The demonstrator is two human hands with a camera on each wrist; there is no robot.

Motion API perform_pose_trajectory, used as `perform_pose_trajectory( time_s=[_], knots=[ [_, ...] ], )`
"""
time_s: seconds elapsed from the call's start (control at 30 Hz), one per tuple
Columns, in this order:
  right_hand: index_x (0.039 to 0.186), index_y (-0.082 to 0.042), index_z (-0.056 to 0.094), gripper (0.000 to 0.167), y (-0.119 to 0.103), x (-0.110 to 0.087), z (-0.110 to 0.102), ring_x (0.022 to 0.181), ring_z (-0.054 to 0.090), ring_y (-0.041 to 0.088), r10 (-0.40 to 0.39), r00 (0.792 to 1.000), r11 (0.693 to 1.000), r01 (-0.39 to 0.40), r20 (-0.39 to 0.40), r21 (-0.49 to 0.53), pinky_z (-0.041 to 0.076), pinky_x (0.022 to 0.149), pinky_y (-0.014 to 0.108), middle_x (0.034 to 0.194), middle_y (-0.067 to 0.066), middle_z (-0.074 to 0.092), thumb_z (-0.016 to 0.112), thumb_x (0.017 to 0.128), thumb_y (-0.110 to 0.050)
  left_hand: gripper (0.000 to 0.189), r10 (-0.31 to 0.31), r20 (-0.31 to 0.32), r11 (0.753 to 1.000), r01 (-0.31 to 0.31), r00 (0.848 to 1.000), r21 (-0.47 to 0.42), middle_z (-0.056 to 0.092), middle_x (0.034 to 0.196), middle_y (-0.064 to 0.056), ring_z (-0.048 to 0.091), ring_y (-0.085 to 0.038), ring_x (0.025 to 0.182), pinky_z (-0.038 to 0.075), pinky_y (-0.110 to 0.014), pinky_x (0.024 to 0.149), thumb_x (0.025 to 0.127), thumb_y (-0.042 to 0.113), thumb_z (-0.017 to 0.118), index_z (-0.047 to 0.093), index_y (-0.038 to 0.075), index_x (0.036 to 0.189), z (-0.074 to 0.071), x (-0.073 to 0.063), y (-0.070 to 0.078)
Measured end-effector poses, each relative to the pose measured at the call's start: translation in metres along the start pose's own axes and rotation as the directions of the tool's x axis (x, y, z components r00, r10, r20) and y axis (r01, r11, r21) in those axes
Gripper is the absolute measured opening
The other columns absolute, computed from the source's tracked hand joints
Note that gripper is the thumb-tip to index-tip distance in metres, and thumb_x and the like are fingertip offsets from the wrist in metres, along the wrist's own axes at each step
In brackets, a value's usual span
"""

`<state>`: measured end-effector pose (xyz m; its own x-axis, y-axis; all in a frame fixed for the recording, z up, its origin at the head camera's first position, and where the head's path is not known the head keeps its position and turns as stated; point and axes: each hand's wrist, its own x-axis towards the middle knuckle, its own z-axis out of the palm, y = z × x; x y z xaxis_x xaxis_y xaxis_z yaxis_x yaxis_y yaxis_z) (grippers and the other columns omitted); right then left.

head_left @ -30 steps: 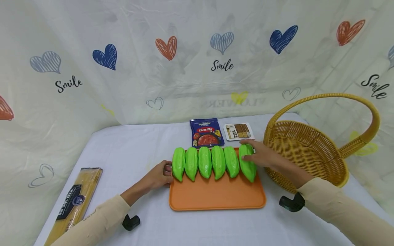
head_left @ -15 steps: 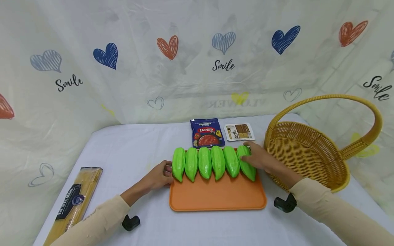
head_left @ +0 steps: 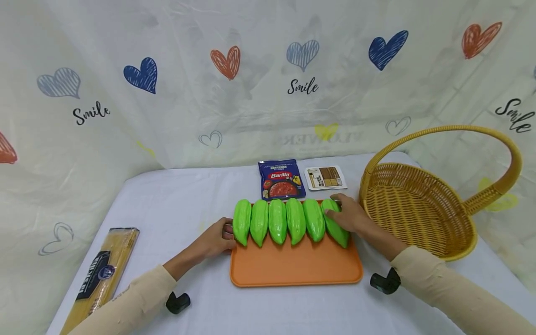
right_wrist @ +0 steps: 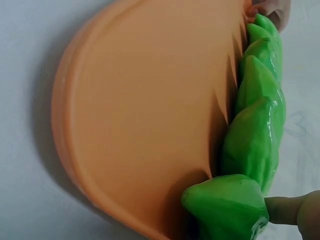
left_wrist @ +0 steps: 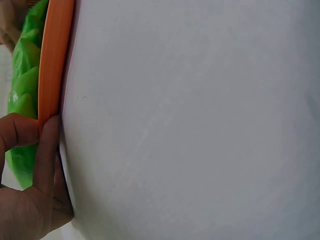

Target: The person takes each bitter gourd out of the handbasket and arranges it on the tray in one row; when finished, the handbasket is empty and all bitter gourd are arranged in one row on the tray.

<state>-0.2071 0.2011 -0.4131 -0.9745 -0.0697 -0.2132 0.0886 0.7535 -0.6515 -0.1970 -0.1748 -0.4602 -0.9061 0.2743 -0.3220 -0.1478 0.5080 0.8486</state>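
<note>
Several green, ridged, gourd-like vegetables stand side by side in a row along the far half of an orange tray (head_left: 295,265). The rightmost green gourd (head_left: 336,229) leans, its top close to its neighbour and its pointed lower end turned right. My right hand (head_left: 351,215) grips that gourd with thumb and fingers; in the right wrist view, one digit touches the gourd (right_wrist: 227,205). At the tray's left edge, my left hand (head_left: 217,238) pinches the rim beside the leftmost gourd (head_left: 242,222). The left wrist view shows bent fingers at the orange rim (left_wrist: 52,65).
Behind the tray lie a blue Barilla sauce pouch (head_left: 282,180) and a flat white-and-brown packet (head_left: 325,177). A wicker basket (head_left: 418,211) with a tall handle stands close on the right. A spaghetti pack (head_left: 100,274) lies at the table's left.
My right hand has shifted slightly left, bringing the rightmost gourd closer to its neighbour, its top tilting left. The left hand stays at the tray's edge.
</note>
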Motion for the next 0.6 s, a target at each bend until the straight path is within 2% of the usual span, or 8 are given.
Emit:
perform_pose_trajectory(
  time_s=[0.37,0.6],
  knots=[
    [0.156,0.002,0.023,0.073,-0.0025,0.0017,0.0035,0.138,0.035,0.053,0.056,0.998,0.996,-0.055,-0.016,0.064,0.036,0.112,0.064,0.150,0.036,0.033,0.056,0.100,-0.030,0.068,-0.021,-0.006,1.000,0.021,1.000,-0.015,0.055,0.119,-0.015,0.058,-0.022,0.101,0.063,-0.034,0.073,0.080,-0.001,0.070,0.044,-0.003,0.142,-0.0008,0.0012,-0.0028],
    [0.158,0.000,0.017,0.087,-0.0058,-0.0029,0.0010,0.142,0.027,0.053,0.067,0.998,0.993,-0.065,-0.018,0.099,0.032,0.115,0.065,0.156,0.036,0.022,0.060,0.097,-0.044,0.068,-0.022,-0.014,1.000,0.022,1.000,-0.004,0.055,0.119,-0.015,0.058,-0.022,0.101,0.063,-0.033,0.075,0.079,0.001,0.070,0.044,-0.002,0.142,0.0004,-0.0003,-0.0045]
  ],
)
